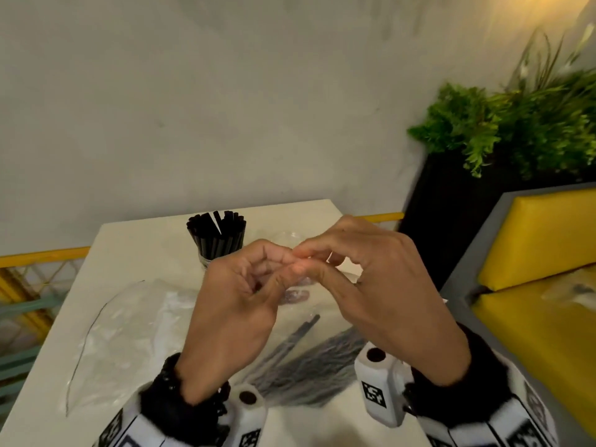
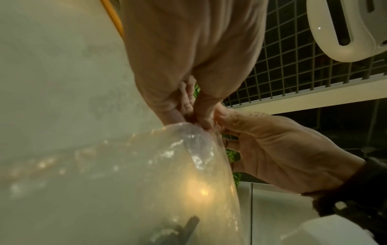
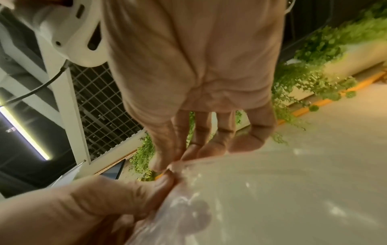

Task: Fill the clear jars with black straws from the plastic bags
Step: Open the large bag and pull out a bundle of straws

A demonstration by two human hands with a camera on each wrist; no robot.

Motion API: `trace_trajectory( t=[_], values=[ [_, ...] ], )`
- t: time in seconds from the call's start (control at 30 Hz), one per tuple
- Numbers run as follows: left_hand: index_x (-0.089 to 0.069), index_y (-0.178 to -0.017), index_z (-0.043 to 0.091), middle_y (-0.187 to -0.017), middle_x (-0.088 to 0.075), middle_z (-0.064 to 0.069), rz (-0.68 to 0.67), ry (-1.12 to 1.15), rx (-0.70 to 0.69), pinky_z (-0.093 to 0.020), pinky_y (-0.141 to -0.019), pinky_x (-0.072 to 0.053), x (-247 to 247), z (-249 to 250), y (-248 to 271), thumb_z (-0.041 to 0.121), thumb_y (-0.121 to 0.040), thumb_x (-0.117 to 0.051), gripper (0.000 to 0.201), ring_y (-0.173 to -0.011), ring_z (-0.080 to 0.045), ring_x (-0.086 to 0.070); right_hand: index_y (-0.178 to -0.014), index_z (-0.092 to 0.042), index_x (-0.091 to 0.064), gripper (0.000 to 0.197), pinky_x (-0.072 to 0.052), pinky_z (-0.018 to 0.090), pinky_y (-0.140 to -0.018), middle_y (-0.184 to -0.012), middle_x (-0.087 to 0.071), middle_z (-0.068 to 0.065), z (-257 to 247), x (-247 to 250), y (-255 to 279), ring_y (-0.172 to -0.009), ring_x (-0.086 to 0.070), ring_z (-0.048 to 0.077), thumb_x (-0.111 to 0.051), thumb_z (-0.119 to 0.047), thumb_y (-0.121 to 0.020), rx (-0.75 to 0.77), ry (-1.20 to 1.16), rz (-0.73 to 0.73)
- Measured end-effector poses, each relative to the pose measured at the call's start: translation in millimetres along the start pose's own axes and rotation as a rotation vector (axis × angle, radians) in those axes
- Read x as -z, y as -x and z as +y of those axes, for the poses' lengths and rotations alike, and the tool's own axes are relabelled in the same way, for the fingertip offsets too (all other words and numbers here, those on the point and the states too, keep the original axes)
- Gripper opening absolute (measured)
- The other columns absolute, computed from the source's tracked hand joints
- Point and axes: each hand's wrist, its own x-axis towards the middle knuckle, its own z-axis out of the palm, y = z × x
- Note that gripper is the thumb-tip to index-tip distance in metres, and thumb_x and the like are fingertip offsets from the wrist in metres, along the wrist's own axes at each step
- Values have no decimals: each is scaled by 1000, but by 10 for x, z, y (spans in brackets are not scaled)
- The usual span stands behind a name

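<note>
A: On the white table (image 1: 135, 253), what is sitting around you, and what room are you working in?

B: You are sitting at a pale tabletop against a plain grey wall (image 1: 193, 108). A black planter (image 1: 451, 201) with green plants (image 1: 503, 124) is standing off to your right, beside a yellow bench seat (image 1: 532, 301), and a yellow rail (image 1: 42, 254) is running behind the table's far edge.

A: Is anything readable showing?

B: Only black-and-white square marker patterns are showing on the wrist cameras (image 1: 374, 393); no words are legible. A purplish print on the plastic bag (image 2: 146, 174) is too blurred to read.

A: What are your hands doing?

B: Your left hand (image 1: 238, 301) and right hand (image 1: 380, 282) are meeting above the table, each pinching the bag's top edge between thumb and fingertips, the remaining fingers curling loosely. The bag is hanging from that pinch toward you.

A: Where are the black straws (image 1: 306, 359) pointing?

B: Inside the bag they are lying as a bundle under your wrists, their long axis running from near you diagonally up and away, one end poking toward the far right. A clear jar (image 1: 216, 250) behind your left hand is holding more straws upright. A second, flat bag (image 1: 122, 330) is lying to the left.
</note>
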Motion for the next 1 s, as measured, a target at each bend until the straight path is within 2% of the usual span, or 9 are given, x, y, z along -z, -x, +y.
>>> trace_trajectory(
  t=[0.1, 0.3, 0.47, 0.6, 0.7, 0.8, 0.87, 0.93, 1.0],
  values=[
    [-72, -77, 14, -70, -80, 4, 59, -27, -11, -12, -59, -58, -77, -35, -19, 22, -74, -69, 9, -67, -3, -76, -87, -22, -76, 6, -43, 11, -67, -76, -69, -9, 44, 40, 10, -70, -57, 6, -75, -26, -83, -27, 2, -2],
    [-69, -79, 11, -67, -78, 7, 104, -74, -98, -8, -56, -54, -58, -14, -91, -2, -89, -66, 17, -62, 0, -73, -84, -20, -67, 17, -41, 26, -69, -80, -63, -9, 292, 214, 181, -76, -50, 10, -57, -33, -92, 4, 188, -45],
    [-66, -83, 16, -72, -78, 9, 148, -92, -201, -10, -62, -54, 199, 3, -251, -1, -95, -62, 21, -66, 0, -69, -88, -28, -57, 37, -45, 33, -69, -84, -46, -18, 883, 526, 757, -78, -45, 11, -31, -52, -98, -147, 426, -223],
    [-64, -86, 8, -71, -76, 10, 102, -131, -184, -8, -65, -52, 149, -102, -259, -2, -95, -60, 15, -66, 1, -70, -86, -32, -53, 39, -36, 15, -66, -82, -48, -23, 974, 661, 959, -79, -50, 3, -28, -60, -97, -218, 333, -348],
    [-65, -88, 8, -78, -79, -2, -5, -83, -150, -19, -78, -59, 82, -108, -281, 9, -92, -62, 6, -78, -10, -76, -99, -38, -61, 31, -42, 6, -64, -89, -59, -29, 803, 691, 772, -84, -60, 2, -44, -61, -88, -234, 197, -288],
    [-69, -87, 15, -87, -78, -13, -85, -78, -155, -32, -91, -59, -10, -38, -347, 19, -87, -65, 6, -96, -28, -76, -105, -29, -72, 28, -41, 3, -63, -83, -56, -36, 560, 618, 504, -76, -61, -5, -54, -47, -94, -112, 156, -328],
    [-70, -86, 20, -89, -78, -7, -45, -137, -171, -31, -92, -56, -68, -23, -421, 18, -90, -68, 5, -98, -25, -74, -94, -24, -76, 26, -43, 3, -64, -77, -56, -37, 491, 567, 408, -73, -61, -10, -56, -42, -93, -88, 113, -364],
    [-69, -92, 24, -92, -76, 4, 62, -262, -200, -28, -88, -53, -91, -39, -479, 25, -92, -71, 3, -97, -15, -71, -89, -24, -77, 27, -51, 12, -65, -75, -67, -28, 458, 533, 351, -74, -66, -2, -57, -43, -87, -133, 66, -356],
    [-59, -106, 32, -95, -68, 5, 200, -422, -175, -29, -82, -51, -81, -53, -442, 57, -82, -72, 37, -91, -11, -66, -87, -24, -76, 29, -54, 23, -67, -77, -73, -17, 437, 493, 313, -72, -69, 6, -57, -46, -83, -201, 27, -313]
  ],
)
